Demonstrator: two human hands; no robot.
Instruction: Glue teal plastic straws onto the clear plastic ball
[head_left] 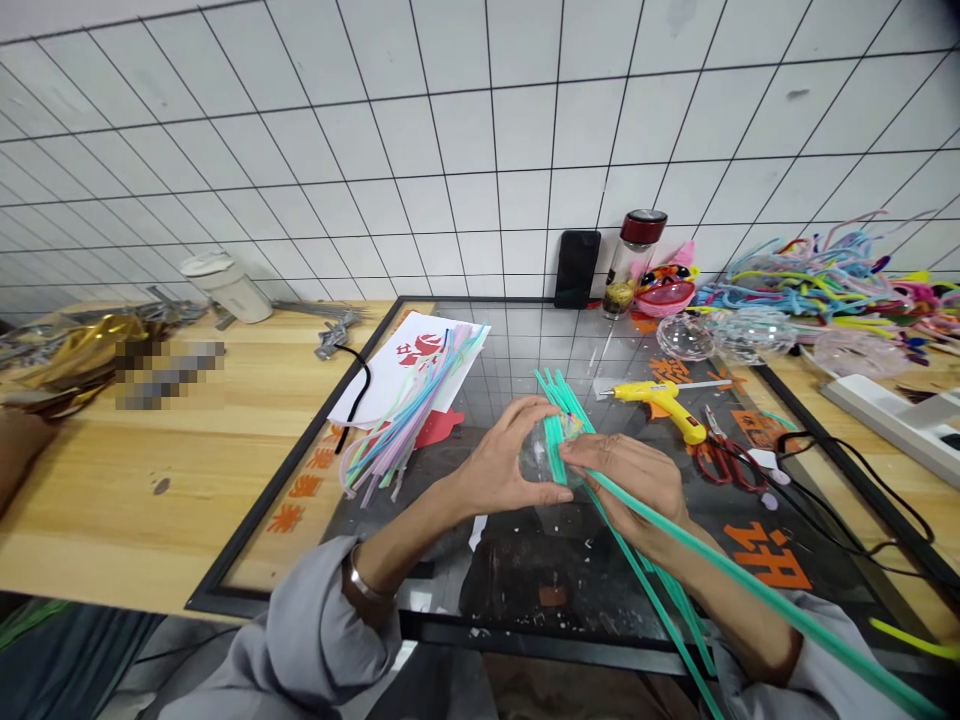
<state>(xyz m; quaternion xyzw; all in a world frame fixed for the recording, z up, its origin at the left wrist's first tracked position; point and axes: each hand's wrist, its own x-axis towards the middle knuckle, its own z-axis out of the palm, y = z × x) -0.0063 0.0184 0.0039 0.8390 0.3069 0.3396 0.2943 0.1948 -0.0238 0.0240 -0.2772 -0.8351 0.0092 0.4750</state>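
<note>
My left hand (504, 460) curls round a small clear ball (541, 462) held over the glass work mat (525, 350). My right hand (634, 480) pinches a bundle of long green pipe cleaners (675, 545) against that ball; their short ends stick up past my fingers and the long ends run down over my right forearm. Something small and colourful sits where the stems meet the ball.
A fan of pastel pipe cleaners (409, 420) lies on white paper at the left. A yellow glue gun (664, 400), red scissors (724, 460) and black cables lie right. A phone (576, 268), a jar (634, 255), clear domes and a pipe-cleaner heap (825, 280) stand behind.
</note>
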